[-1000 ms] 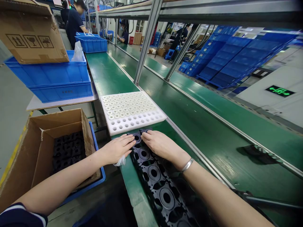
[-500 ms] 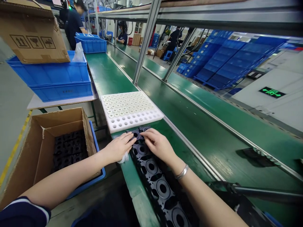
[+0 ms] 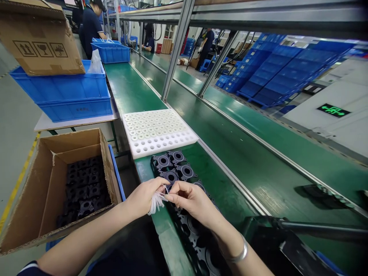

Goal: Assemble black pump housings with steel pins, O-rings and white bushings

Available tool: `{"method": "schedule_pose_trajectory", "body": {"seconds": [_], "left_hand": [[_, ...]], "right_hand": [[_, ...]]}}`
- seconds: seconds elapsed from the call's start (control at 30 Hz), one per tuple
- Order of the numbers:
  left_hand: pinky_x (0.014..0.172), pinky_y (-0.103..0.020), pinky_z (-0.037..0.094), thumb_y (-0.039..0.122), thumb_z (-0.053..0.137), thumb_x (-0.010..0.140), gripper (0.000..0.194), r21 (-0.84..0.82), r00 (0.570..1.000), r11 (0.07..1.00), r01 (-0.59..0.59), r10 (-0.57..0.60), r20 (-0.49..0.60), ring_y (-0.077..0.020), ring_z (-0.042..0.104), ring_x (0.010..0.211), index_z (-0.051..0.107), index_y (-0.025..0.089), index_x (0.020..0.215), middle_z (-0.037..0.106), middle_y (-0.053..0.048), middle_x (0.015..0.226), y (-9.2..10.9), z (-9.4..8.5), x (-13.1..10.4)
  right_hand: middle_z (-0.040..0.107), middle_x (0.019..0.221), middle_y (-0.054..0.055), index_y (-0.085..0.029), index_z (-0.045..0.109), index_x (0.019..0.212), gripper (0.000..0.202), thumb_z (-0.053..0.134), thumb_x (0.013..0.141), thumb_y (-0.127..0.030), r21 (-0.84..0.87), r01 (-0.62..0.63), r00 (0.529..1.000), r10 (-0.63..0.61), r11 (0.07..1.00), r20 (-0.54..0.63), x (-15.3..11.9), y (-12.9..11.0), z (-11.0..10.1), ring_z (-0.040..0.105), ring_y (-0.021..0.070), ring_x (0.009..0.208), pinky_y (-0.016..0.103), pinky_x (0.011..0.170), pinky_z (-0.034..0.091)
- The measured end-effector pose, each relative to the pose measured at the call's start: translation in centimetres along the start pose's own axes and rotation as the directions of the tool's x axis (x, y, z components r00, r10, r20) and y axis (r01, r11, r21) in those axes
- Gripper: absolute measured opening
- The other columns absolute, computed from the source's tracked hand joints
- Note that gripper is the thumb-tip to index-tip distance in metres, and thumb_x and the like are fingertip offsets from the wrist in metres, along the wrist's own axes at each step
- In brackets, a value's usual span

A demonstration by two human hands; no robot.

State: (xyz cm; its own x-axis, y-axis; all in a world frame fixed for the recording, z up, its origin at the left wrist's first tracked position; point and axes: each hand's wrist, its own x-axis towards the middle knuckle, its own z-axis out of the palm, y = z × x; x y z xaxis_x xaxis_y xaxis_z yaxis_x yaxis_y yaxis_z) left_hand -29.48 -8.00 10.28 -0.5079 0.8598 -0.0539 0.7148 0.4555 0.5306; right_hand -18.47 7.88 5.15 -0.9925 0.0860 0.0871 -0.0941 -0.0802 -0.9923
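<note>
Left hand: clamped on looped white plastic-looking strands; right hand: fingertips pinching one. Square black housings, twelve-o'clock end: seemingly pale-ringed, done; six-o'clock end: unclear; strands remain.

At the near tabletop, the left hand grips a bundle of thin white strands, and the right hand pinches at it. Black ring-centred parts sit beneath in two rows; a white holed tray lies farther off, a cardboard box left.
</note>
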Motion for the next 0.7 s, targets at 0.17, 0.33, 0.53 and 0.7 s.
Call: {"method": "schedule_pose_trajectory", "body": {"seconds": [0.17, 0.33, 0.53, 0.7], "left_hand": [[0.075, -0.002, 0.058, 0.038, 0.047, 0.089, 0.046, -0.245, 0.985, 0.965, -0.095, 0.127, 0.117, 0.0032, 0.069, 0.082, 0.053, 0.023, 0.133, 0.074, -0.003, 0.099, -1.2, 1.0, -1.1], [0.079, -0.007, 0.064, 0.037, 0.054, 0.087, 0.052, -0.496, 1.000, 0.868, 0.000, -0.015, -0.026, -0.0029, 0.074, 0.085, 0.051, 0.022, 0.136, 0.073, -0.006, 0.104, -2.5, 0.6, -0.8], [0.093, -0.004, 0.063, 0.027, 0.048, 0.089, 0.036, 0.328, 0.919, 0.925, -0.190, 0.285, -0.271, 0.0037, 0.069, 0.102, 0.063, 0.032, 0.121, 0.072, 0.002, 0.112, -2.8, -0.5, 0.4], [0.103, -0.024, 0.069, 0.041, 0.061, 0.083, 0.047, 0.791, 0.788, 0.498, -0.355, 0.615, -0.034, -0.0053, 0.066, 0.120, 0.058, 0.026, 0.128, 0.064, 0.003, 0.133, -2.3, 0.4, 1.3]], "right_hand": [[0.049, 0.065, -0.001, -0.012, 0.056, 0.074, 0.043, 0.076, 0.082, -0.050, 0.044, -0.021, 1.000, 0.021, 0.999, 0.021, -0.7, 0.3, -1.6, 0.038, 0.0087, 0.060, 0.023, 0.056, 0.029], [0.057, 0.071, 0.002, -0.014, 0.061, 0.077, 0.044, 0.065, 0.087, -0.056, -0.191, -0.019, 0.960, -0.036, 0.981, -0.279, 0.7, 1.1, -3.5, 0.048, 0.0126, 0.065, 0.025, 0.062, 0.036], [0.067, 0.077, 0.003, -0.016, 0.065, 0.074, 0.030, 0.060, 0.089, -0.041, -0.495, -0.126, 0.951, -0.038, 0.859, -0.307, 3.2, 1.9, -4.4, 0.058, 0.0165, 0.071, 0.028, 0.067, 0.039], [0.068, 0.081, 0.002, -0.017, 0.065, 0.076, 0.023, 0.062, 0.091, -0.034, -0.565, -0.150, 0.948, -0.046, 0.812, -0.316, 3.8, 2.3, -4.1, 0.062, 0.0173, 0.078, 0.029, 0.071, 0.041]]}}
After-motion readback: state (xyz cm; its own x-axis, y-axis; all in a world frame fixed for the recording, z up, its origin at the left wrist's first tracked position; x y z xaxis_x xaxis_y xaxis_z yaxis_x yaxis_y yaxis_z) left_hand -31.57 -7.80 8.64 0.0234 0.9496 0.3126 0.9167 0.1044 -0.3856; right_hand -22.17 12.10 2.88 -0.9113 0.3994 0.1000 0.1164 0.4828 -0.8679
